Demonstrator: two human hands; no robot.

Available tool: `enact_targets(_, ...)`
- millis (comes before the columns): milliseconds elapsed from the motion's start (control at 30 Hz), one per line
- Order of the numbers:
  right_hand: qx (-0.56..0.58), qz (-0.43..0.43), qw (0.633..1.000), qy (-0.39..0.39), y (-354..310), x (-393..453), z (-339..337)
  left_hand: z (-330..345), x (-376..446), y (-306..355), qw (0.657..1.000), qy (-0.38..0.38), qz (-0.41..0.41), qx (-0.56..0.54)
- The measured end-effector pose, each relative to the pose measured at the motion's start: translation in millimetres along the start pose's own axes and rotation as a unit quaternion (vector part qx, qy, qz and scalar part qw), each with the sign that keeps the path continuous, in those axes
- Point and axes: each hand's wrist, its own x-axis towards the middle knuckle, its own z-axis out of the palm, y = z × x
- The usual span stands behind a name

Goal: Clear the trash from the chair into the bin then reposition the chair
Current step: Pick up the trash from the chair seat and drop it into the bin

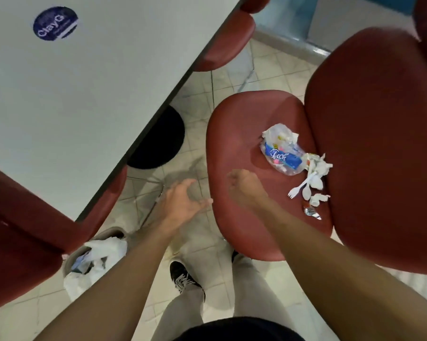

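Head view, the only one I have.

Item: chair (244,134), red padded seat and back, standing just beside the table (89,94), turned partly away from it.

Item: trash, all on the seat near the backrest. A crumpled plastic wrapper (281,153) with blue print; touching it, crumpled tissue (318,164); a white plastic fork (296,190) and spoon (307,190) lying side by side; a smaller tissue scrap (318,199); a bit of foil (312,212) nearest me.

Item: bin (94,257), on the floor at my lower left, part hidden under another red chair (23,242); white liner and some waste already show inside.

Item: my left hand (183,200), over the floor just off the seat's front edge, fingers loosely spread, holding nothing.

Item: my right hand (242,188), above the seat, near the wrapper but apart from it, fingers curled downward; it holds nothing that I can see.

Step in hand, as I judge it: the first reach; no trash lifted from the seat yet, chair not yet moved.

Next move calls for: gathering the wrapper and tissue in one grasp, pinching up the thin cutlery and foil, then carrying all leftward to the bin.
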Motion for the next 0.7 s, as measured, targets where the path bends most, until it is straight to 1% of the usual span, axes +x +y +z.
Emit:
enact_targets(133, 0.01, 0.018, 1.0, 0.013, 44.5, 20.7, -42.3, 25.8, 39.7, 49.1, 0.999, -0.01, 0.024, 0.023)
enact_targets(233, 0.026, 0.051, 0.998, 0.03, 80.6, 40.5, -70.7, 42.9, 72.3, 89.5, 0.998, -0.024, 0.039, 0.053)
enact_targets(400, 0.07, 0.101, 0.991, 0.049, 136.5, 75.6, -104.3, 73.2, 127.7, 150.9, 0.993, -0.02, 0.087, 0.076)
enact_targets(433, 0.073, 0.112, 0.99, 0.055, 154.5, 92.9, -114.2, 86.6, 149.5, 169.9, 0.992, -0.021, 0.094, 0.085)
enact_targets(533, 0.073, 0.116, 0.988, 0.066, 171.2, 111.5, -124.4, 96.9, 176.3, 195.6, 0.99, -0.019, 0.108, 0.092)
enact_targets(700, 0.087, 0.137, 0.983, 0.091, 208.7, 167.8, -139.5, 135.7, 245.8, 237.5, 0.985, -0.034, 0.133, 0.1)
